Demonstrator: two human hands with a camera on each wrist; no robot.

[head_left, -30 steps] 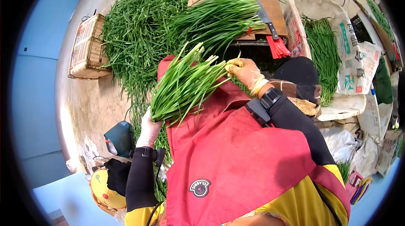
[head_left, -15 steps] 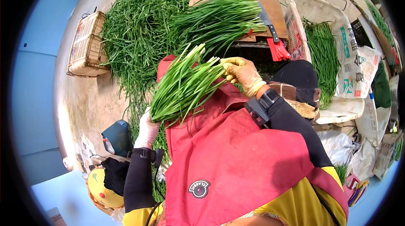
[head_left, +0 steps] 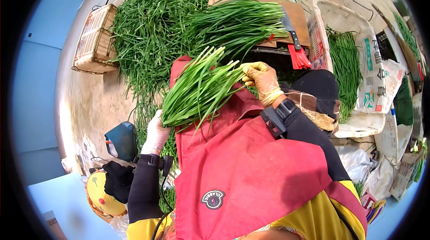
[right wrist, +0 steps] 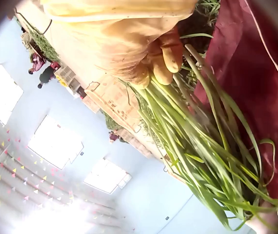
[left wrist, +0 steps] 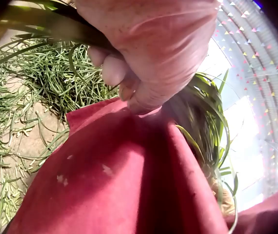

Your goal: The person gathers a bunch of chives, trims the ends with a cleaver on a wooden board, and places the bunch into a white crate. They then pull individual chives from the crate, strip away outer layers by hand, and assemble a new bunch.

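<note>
A loose bunch of long green stalks [head_left: 197,92] lies slantwise over the red apron [head_left: 251,150]. My left hand [head_left: 156,134], in a pale glove, grips its lower leafy end; in the left wrist view that hand [left wrist: 153,53] has its fingers curled round the leaves. At the pale cut ends, my right hand [head_left: 262,81] in a yellowish glove pinches stalk tips between thumb and fingers. The right wrist view shows the same hand [right wrist: 129,44] with bent fingertips at the stalk ends [right wrist: 178,112], the leaves trailing away from it.
Ahead, a board [head_left: 298,16] bears a neat stack of greens [head_left: 242,20], a knife [head_left: 291,29] and red strips [head_left: 298,57]. A large leafy heap [head_left: 152,29] is at left beside a basket [head_left: 96,38]. On the right stands a white crate [head_left: 358,125] holding greens.
The right hand moved slightly left, then back right, staying at the stalk ends. The left hand keeps its grip on the bunch. The head view has shifted slightly.
</note>
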